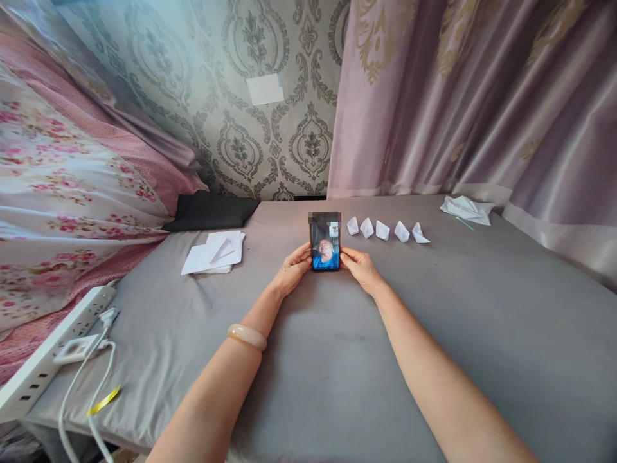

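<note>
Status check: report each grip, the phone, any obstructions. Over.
Left grip and right grip holding opposite sides of phone. Phone upright, lit. No obstruction seen; folded papers sit apart, to its right.

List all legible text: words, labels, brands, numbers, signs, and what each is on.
None legible.
Phone: marks along the screen's bottom edge too small to read; top of the screen pixelated.
Power strip and adapter: no lettering I can make out.
Wall sheet: no writing I can make out.
Paper stack: none I can make out.
</note>
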Demonstrator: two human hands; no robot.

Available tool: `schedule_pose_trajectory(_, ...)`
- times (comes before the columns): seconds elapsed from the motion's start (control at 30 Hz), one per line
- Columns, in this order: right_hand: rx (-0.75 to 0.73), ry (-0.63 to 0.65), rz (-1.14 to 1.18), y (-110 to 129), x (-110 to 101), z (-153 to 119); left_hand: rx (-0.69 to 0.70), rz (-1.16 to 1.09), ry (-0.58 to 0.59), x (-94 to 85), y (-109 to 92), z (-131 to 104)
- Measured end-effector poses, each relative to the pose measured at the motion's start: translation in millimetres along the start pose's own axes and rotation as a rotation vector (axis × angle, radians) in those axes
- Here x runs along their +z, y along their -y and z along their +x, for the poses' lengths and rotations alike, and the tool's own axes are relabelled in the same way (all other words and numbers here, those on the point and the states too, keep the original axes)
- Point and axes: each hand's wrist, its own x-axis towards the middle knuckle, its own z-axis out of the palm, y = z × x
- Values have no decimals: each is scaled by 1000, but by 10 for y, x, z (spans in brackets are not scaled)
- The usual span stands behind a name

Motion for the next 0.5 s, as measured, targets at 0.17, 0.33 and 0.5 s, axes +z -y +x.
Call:
schedule_pose_trajectory(0.17,-8,-10,-15,2,-4,4,-10,-4,-37,13,-11,-2)
schedule_pose_trajectory(0.33,-8,-13,-8,-13,-9,10,-13,-6,-39,30,-24,-9)
schedule_pose_trajectory(0.5,-25,-18,2,-45,-8,19,-5,-7,-56,19,5,-3)
